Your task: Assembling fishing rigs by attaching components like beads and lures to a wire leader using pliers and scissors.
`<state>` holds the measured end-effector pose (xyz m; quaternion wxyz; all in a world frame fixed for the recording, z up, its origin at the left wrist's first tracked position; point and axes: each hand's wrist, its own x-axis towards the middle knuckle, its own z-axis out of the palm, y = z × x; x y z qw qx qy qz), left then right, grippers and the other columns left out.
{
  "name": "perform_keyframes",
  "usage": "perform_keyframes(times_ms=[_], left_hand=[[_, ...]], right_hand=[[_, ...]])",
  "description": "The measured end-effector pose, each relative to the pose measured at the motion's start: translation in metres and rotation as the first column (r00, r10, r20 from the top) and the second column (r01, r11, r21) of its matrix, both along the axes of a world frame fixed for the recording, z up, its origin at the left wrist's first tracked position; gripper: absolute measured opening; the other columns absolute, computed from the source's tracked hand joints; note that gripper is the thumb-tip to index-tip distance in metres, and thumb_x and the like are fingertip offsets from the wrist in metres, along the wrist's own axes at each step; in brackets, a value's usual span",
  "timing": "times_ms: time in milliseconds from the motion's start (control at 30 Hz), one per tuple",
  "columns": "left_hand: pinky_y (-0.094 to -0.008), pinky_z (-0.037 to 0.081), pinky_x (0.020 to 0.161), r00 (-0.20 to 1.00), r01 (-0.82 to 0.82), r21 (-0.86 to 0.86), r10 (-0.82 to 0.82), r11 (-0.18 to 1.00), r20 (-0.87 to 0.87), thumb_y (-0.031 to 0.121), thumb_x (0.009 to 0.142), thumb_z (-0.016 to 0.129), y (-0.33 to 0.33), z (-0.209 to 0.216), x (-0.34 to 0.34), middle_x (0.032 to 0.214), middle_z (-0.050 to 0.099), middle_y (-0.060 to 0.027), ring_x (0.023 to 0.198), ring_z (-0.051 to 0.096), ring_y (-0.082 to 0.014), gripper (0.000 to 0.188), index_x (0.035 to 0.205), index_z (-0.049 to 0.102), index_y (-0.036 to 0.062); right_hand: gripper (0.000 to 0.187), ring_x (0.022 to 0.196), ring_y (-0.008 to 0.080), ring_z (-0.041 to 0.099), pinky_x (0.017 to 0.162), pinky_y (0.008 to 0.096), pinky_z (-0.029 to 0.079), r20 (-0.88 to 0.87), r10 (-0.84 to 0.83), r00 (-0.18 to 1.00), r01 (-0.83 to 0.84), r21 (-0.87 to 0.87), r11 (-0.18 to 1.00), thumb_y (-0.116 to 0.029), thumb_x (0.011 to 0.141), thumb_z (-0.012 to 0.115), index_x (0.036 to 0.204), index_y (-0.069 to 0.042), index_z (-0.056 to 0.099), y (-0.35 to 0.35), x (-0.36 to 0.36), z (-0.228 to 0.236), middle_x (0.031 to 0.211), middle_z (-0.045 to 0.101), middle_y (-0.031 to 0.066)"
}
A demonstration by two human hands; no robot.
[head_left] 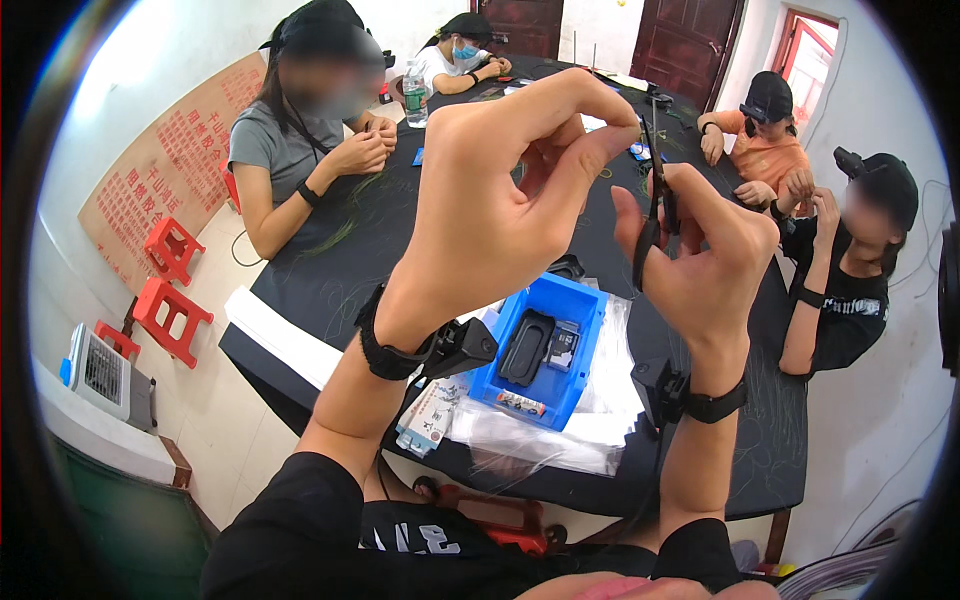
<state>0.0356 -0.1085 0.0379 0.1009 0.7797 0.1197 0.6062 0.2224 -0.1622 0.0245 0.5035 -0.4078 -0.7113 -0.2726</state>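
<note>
My left hand [505, 185] is raised over the table, thumb and fingertips pinched together; whatever they hold, if anything, is too fine to make out. Close to its right, my right hand [705, 250] grips a pair of black scissors [650, 235], with fingers in the handles. The blades point up and away, just right of the left fingertips. Both wrists wear black straps with small black cameras. Below the hands, a blue plastic bin [580, 390] holds a black oblong case [526, 347], a small dark boxy item and a few batteries [521, 403].
A black-covered table [330, 280] carries loose green strands [345, 235], clear plastic sheets [540, 440], white papers [280, 335] and a water bottle [414, 95]. Several people sit around it, hands working close together. Red stools [172, 318] and an air cooler [98, 370] stand at left.
</note>
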Motion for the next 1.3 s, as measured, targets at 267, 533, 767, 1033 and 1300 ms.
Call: perform_keyframes(times_ms=[267, 533, 767, 1033, 1300], left_hand=[[-0.0201, 0.039, 0.054, 1.0, -0.027, 0.025, 0.026, 0.999, 0.008, 0.004, 0.101, 0.071, 0.001, 0.0, -0.002, 0.067, 0.06, 0.0027, 0.058, 0.054, -0.0032, 0.006, 0.105, 0.074, 0.0001], [-0.0198, 0.039, 0.054, 1.0, -0.03, 0.02, 0.03, 0.999, 0.01, 0.004, 0.101, 0.071, 0.002, 0.0, -0.003, 0.067, 0.06, 0.0024, 0.058, 0.054, -0.0029, 0.006, 0.105, 0.075, 0.0002], [-0.0192, 0.038, 0.053, 0.999, -0.029, -0.011, 0.029, 1.0, 0.025, 0.003, 0.101, 0.071, 0.001, 0.0, -0.003, 0.069, 0.062, 0.0024, 0.058, 0.054, -0.0025, 0.006, 0.105, 0.074, -0.0005], [-0.0183, 0.037, 0.051, 0.954, 0.3, -0.315, -0.278, 0.901, 0.113, 0.011, 0.103, 0.067, -0.008, 0.006, -0.009, 0.067, 0.062, 0.001, 0.053, 0.052, -0.0023, 0.017, 0.11, 0.072, -0.0034], [-0.0185, 0.038, 0.05, 0.899, 0.436, -0.364, -0.412, 0.823, 0.146, 0.013, 0.103, 0.065, 0.0, 0.006, -0.008, 0.07, 0.068, -0.0036, 0.049, 0.051, -0.0044, 0.021, 0.109, 0.072, -0.0057]], right_hand=[[0.017, 0.044, 0.0166, 0.055, 0.045, 0.0286, 0.036, -0.003, -0.009, 1.0, 0.009, 0.004, 1.0, -0.009, 0.079, 0.085, 0.087, -0.005, 0.07, 0.001, -0.002, 0.0, 0.055, 0.054, 0.0045], [0.02, 0.043, 0.02, 0.054, 0.045, 0.0307, 0.035, -0.015, 0.012, 1.0, -0.012, -0.003, 1.0, -0.013, 0.084, 0.088, 0.086, -0.005, 0.07, 0.005, -0.001, -0.003, 0.057, 0.056, 0.0083], [0.025, 0.043, 0.0074, 0.042, 0.046, 0.0247, 0.027, -0.208, 0.098, 0.973, -0.122, -0.105, 0.987, -0.017, 0.085, 0.09, 0.085, -0.002, 0.07, 0.009, 0.003, -0.006, 0.051, 0.049, 0.0024], [0.04, 0.049, 0.0, 0.04, 0.046, 0.0213, 0.025, -0.423, 0.321, 0.847, -0.452, -0.256, 0.855, -0.028, 0.079, 0.094, 0.081, 0.003, 0.069, 0.001, 0.006, -0.003, 0.053, 0.05, -0.0045], [0.039, 0.049, 0.0031, 0.038, 0.047, 0.0227, 0.025, -0.259, 0.278, 0.925, -0.352, -0.306, 0.884, -0.03, 0.079, 0.093, 0.082, 0.001, 0.068, -0.002, 0.002, -0.004, 0.055, 0.047, -0.0025]])
